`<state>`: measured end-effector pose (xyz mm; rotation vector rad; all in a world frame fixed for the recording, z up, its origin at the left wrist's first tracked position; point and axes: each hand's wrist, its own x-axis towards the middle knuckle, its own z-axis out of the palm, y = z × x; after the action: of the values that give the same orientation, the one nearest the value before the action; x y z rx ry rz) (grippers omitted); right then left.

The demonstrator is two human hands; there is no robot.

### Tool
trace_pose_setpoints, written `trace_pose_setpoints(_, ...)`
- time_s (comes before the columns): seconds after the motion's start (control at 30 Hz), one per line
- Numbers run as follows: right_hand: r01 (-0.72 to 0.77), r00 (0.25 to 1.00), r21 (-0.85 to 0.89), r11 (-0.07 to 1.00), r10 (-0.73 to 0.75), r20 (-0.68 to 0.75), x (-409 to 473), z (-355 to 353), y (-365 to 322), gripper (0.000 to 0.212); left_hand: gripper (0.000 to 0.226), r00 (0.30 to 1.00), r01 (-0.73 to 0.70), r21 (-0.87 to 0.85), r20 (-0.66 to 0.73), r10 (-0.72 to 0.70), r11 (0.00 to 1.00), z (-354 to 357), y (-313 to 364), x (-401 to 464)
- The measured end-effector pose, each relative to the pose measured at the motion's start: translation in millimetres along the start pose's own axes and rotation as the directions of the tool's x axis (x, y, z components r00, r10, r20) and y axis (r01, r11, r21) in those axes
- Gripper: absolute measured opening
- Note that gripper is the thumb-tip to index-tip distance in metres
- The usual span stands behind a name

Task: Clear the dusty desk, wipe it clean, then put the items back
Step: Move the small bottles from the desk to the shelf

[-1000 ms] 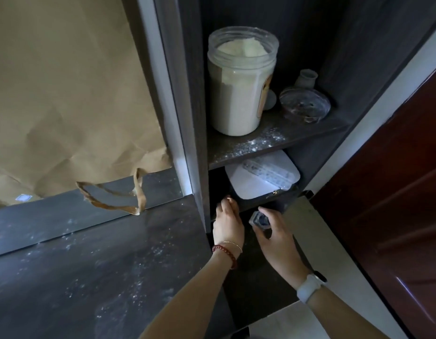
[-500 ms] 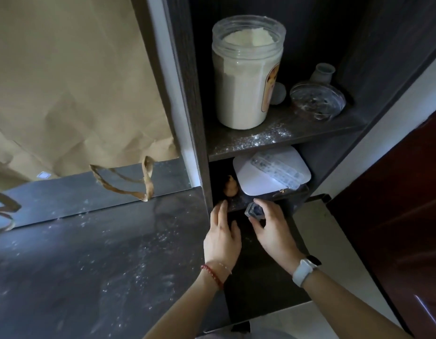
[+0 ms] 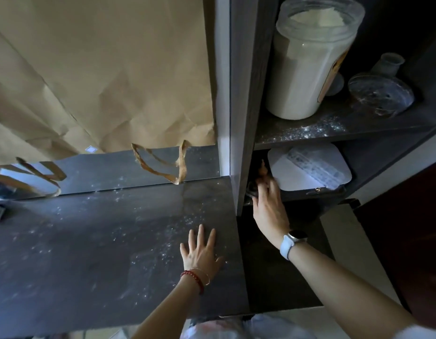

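Observation:
The dark desk top (image 3: 89, 253) is speckled with white dust. My left hand (image 3: 201, 252) lies flat and open on its right end, fingers spread. My right hand (image 3: 268, 201) reaches into the left corner of the lower shelf (image 3: 307, 195) beside the desk, its fingers curled on a small dark object (image 3: 251, 190) that is mostly hidden in shadow. Just behind it stands a small brown thing (image 3: 262, 167). A white flat box (image 3: 310, 170) lies on the same shelf, right of my hand.
A brown paper bag (image 3: 102, 69) leans at the back of the desk, its handles (image 3: 163, 165) hanging down. The dusty upper shelf (image 3: 334, 130) holds a jar of white powder (image 3: 310, 64), a round lid (image 3: 380, 95) and a small vase (image 3: 388, 63). A dark red door (image 3: 412, 241) is at the right.
My left hand has left the shelf edge and come down flat on the desk. My right hand has moved left and deeper into the lower shelf with the small object.

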<state>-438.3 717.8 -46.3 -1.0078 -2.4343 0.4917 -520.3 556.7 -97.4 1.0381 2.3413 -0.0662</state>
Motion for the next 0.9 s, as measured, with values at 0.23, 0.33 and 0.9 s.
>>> trace_pose_setpoints(0.23, 0.08, 0.996, 0.019, 0.997, -0.08, 0.031, -44, 5, 7, 0.058, 0.075, 0.999, 0.013, -0.002, -0.044, -0.013, 1.0, 9, -7, 2)
trace_pose_setpoints(0.33, 0.161, 0.973, 0.019, 0.987, -0.162, 0.162, -72, 15, 12, 0.055, 0.073, 0.997, 0.011, -0.025, -0.07, -0.013, 1.0, 10, -7, 0)
trace_pose_setpoints(0.9, 0.447, 0.724, -0.019, 0.894, -0.349, 0.595, -107, 129, -146, 0.042, 0.043, 0.778, 0.359, -0.468, -0.328, -0.536, 0.808, 12, -209, -85)
